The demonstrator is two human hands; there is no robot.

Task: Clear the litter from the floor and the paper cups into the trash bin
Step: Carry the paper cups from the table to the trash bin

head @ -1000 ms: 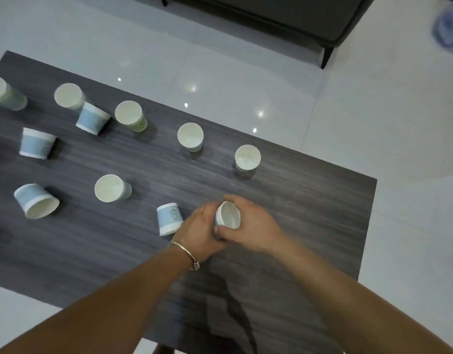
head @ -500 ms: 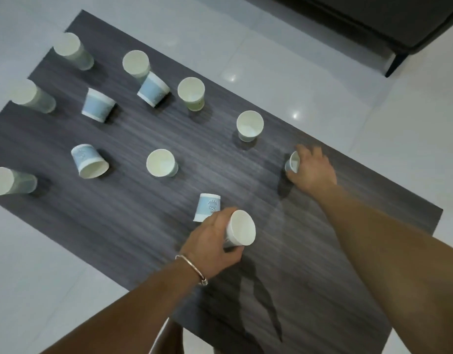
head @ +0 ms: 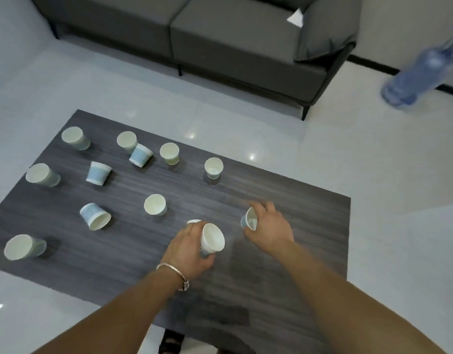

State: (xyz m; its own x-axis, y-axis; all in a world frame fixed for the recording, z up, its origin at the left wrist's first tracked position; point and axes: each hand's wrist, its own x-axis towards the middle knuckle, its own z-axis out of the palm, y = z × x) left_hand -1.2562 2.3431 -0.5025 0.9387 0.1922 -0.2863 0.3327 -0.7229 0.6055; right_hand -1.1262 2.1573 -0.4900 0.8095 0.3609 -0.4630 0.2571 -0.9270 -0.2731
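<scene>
My left hand point(head: 188, 247) grips a paper cup point(head: 212, 240) tilted with its white mouth toward me, above the dark wooden table point(head: 309, 226). Just behind that hand, a blue cup point(head: 194, 222) stands upside down, mostly hidden. My right hand point(head: 270, 229) holds another blue paper cup point(head: 249, 219), lifted and tilted, to the right of the first. Several more paper cups are scattered over the left half of the table, some upright like the one at the middle point(head: 155, 205), some lying on their side like the blue one point(head: 95, 216).
A grey sofa point(head: 220, 42) stands beyond the table, with a white scrap of paper point(head: 295, 17) on its seat. A blurred blue plastic bottle point(head: 414, 72) lies on the pale tiled floor at the far right. No trash bin is in view.
My right hand took the cup near the table's right side and drew it back toward my left hand. The left hand keeps its cup. The view has tilted up to show the sofa.
</scene>
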